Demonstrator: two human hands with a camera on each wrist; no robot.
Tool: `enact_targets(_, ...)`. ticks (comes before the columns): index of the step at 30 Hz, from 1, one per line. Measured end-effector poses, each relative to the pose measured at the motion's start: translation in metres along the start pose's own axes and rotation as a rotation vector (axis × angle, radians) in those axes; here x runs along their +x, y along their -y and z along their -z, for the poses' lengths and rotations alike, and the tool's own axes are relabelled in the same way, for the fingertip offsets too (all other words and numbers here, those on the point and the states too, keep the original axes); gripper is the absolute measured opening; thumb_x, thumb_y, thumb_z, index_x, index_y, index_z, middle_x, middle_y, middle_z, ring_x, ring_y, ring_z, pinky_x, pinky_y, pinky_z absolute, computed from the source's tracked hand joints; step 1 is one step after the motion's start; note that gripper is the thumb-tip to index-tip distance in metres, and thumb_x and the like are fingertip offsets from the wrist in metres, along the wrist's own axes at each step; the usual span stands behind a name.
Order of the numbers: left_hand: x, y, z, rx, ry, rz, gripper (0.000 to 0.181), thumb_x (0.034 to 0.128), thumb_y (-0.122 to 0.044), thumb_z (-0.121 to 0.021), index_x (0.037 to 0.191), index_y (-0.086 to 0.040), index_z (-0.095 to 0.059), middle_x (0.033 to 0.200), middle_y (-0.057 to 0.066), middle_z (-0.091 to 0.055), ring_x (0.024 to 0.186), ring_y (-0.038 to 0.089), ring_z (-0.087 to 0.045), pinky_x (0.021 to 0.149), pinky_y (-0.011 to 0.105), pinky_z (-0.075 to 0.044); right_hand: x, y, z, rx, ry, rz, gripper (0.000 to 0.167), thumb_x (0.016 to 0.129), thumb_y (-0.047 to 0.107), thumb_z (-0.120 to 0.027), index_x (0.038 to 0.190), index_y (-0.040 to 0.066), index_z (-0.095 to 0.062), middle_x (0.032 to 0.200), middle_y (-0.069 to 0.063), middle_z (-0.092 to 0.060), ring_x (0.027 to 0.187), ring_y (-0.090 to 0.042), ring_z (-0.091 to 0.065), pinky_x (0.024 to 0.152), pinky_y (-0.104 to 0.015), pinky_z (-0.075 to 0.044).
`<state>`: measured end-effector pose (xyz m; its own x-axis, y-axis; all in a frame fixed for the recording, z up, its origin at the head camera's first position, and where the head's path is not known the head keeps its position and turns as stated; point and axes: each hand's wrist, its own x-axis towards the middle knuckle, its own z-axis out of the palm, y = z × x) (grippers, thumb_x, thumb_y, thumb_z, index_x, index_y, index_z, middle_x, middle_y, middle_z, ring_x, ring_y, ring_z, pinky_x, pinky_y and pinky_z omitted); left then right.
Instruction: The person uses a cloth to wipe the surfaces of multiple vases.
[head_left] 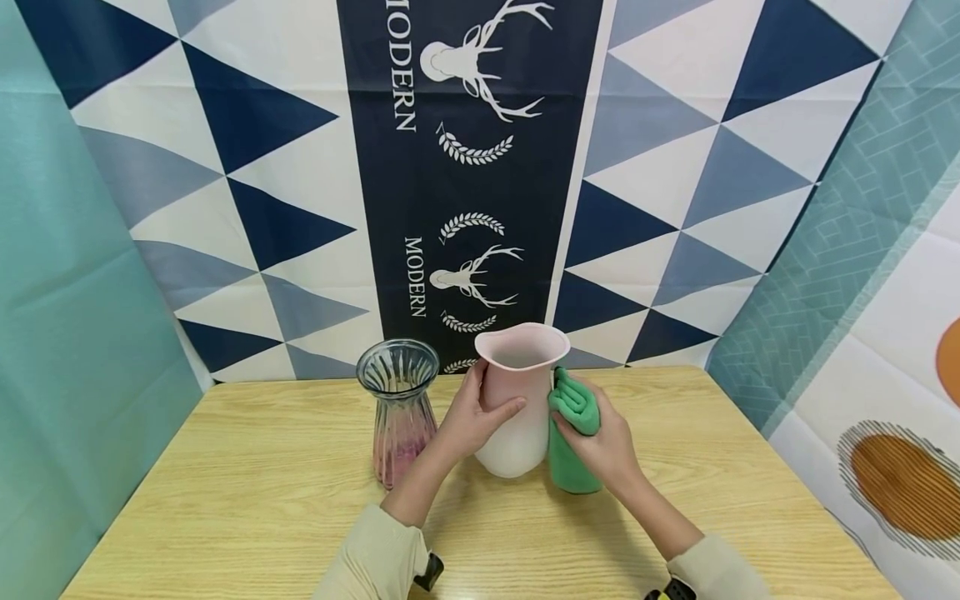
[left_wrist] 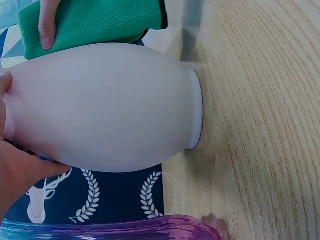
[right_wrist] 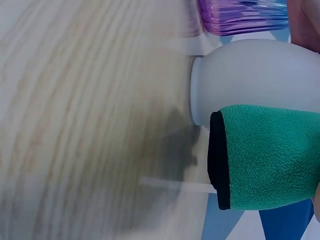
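A vase (head_left: 517, 446), pink at its flared rim and fading to white below, is upright near the back of the table. My left hand (head_left: 468, 423) grips it round the upper body, thumb across the front. In the left wrist view, the white body (left_wrist: 115, 110) narrows to a small foot at the tabletop. My right hand (head_left: 609, 450) holds a folded green cloth (head_left: 572, 465) beside the vase's right side. The right wrist view shows the cloth's (right_wrist: 270, 160) black edging, with the cloth overlapping the vase (right_wrist: 250, 75).
A ribbed glass vase (head_left: 401, 425), bluish above and pink below, stands just left of my left hand on the wooden table (head_left: 285, 492). Behind the table hangs a patterned cloth (head_left: 465, 192) with deer heads and triangles. Teal fabric (head_left: 82, 333) hangs on the left side.
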<state>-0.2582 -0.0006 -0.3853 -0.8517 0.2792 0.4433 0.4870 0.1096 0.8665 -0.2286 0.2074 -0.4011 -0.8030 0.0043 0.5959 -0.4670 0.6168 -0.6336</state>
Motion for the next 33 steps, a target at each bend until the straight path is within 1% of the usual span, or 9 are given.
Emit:
enact_targets(4, -0.003, -0.011, 0.001, 0.000, 0.006, 0.008, 0.076, 0.0845, -0.015, -0.070, 0.145, -0.012, -0.023, 0.143, 0.011, -0.037, 0.129, 0.026, -0.042, 0.107, 0.046, -0.036, -0.005, -0.003, 0.000, -0.005, 0.015, -0.014, 0.060, 0.076, 0.009, -0.076, 0.130, 0.008, -0.051, 0.123, -0.015, -0.060, 0.113, -0.034, -0.057, 0.091, -0.052, -0.048)
enact_targets(8, -0.002, -0.011, 0.001, 0.013, 0.004, 0.025, 0.078, 0.0844, -0.017, -0.070, 0.146, -0.012, -0.022, 0.143, 0.011, -0.037, 0.129, 0.026, -0.042, 0.108, 0.046, -0.036, -0.009, -0.008, -0.002, -0.007, 0.031, -0.021, 0.061, 0.076, 0.008, -0.077, 0.131, 0.008, -0.050, 0.124, -0.014, -0.060, 0.114, -0.033, -0.057, 0.093, -0.051, -0.048)
enact_targets(10, 0.000, -0.002, 0.000, 0.021, -0.001, 0.025, 0.079, 0.0835, -0.021, -0.071, 0.146, -0.014, -0.022, 0.144, 0.009, -0.037, 0.129, 0.024, -0.042, 0.108, 0.045, -0.036, -0.011, -0.011, -0.003, -0.012, 0.034, -0.016, 0.060, 0.075, 0.008, -0.077, 0.130, 0.008, -0.051, 0.123, -0.014, -0.061, 0.113, -0.032, -0.057, 0.092, -0.051, -0.048)
enact_targets(15, 0.000, -0.003, 0.000, 0.037, -0.014, 0.018, 0.079, 0.0835, -0.022, -0.071, 0.145, -0.011, -0.023, 0.143, 0.010, -0.038, 0.128, 0.025, -0.044, 0.107, 0.046, -0.037, -0.014, -0.015, -0.004, -0.029, 0.033, -0.001, 0.059, 0.074, 0.007, -0.078, 0.127, 0.009, -0.053, 0.121, -0.013, -0.063, 0.109, -0.031, -0.060, 0.088, -0.050, -0.050)
enact_targets(18, -0.002, -0.009, -0.001, 0.050, -0.027, 0.028, 0.077, 0.0839, -0.019, -0.070, 0.145, -0.008, -0.024, 0.142, 0.013, -0.039, 0.127, 0.027, -0.044, 0.107, 0.046, -0.037, -0.013, -0.015, -0.003, -0.040, 0.026, 0.013, 0.058, 0.073, 0.007, -0.078, 0.126, 0.010, -0.055, 0.119, -0.012, -0.064, 0.108, -0.031, -0.061, 0.087, -0.049, -0.050)
enact_targets(22, -0.006, -0.028, 0.000, 0.053, -0.039, 0.025, 0.075, 0.0834, -0.011, -0.069, 0.143, -0.001, -0.025, 0.140, 0.019, -0.039, 0.124, 0.032, -0.045, 0.105, 0.049, -0.038, -0.010, -0.012, -0.001, -0.049, 0.011, 0.031, 0.056, 0.074, 0.007, -0.077, 0.126, 0.011, -0.055, 0.119, -0.012, -0.064, 0.108, -0.032, -0.061, 0.088, -0.050, -0.050)
enact_targets(24, -0.007, -0.029, 0.000, 0.050, -0.041, 0.016, 0.076, 0.0828, -0.009, -0.069, 0.143, 0.001, -0.024, 0.139, 0.021, -0.039, 0.124, 0.034, -0.045, 0.104, 0.051, -0.038, -0.008, -0.010, 0.000, -0.041, -0.004, 0.032, 0.056, 0.074, 0.007, -0.077, 0.126, 0.010, -0.055, 0.119, -0.013, -0.064, 0.108, -0.033, -0.061, 0.088, -0.051, -0.049)
enact_targets(31, -0.002, -0.005, -0.006, 0.065, -0.065, 0.051, 0.087, 0.0773, -0.023, -0.077, 0.146, -0.018, -0.024, 0.140, 0.006, -0.043, 0.125, 0.022, -0.046, 0.103, 0.044, -0.041, 0.003, -0.003, 0.004, -0.007, -0.054, 0.012, 0.056, 0.077, 0.007, -0.075, 0.128, 0.010, -0.053, 0.120, -0.015, -0.063, 0.109, -0.035, -0.060, 0.088, -0.053, -0.049)
enact_targets(33, -0.001, -0.001, -0.007, 0.078, -0.074, 0.048, 0.088, 0.0761, -0.027, -0.078, 0.146, -0.018, -0.025, 0.139, 0.006, -0.044, 0.125, 0.022, -0.047, 0.103, 0.044, -0.041, 0.005, -0.002, 0.004, 0.000, -0.062, 0.009, 0.056, 0.077, 0.008, -0.075, 0.128, 0.010, -0.053, 0.120, -0.016, -0.063, 0.108, -0.035, -0.060, 0.089, -0.053, -0.049)
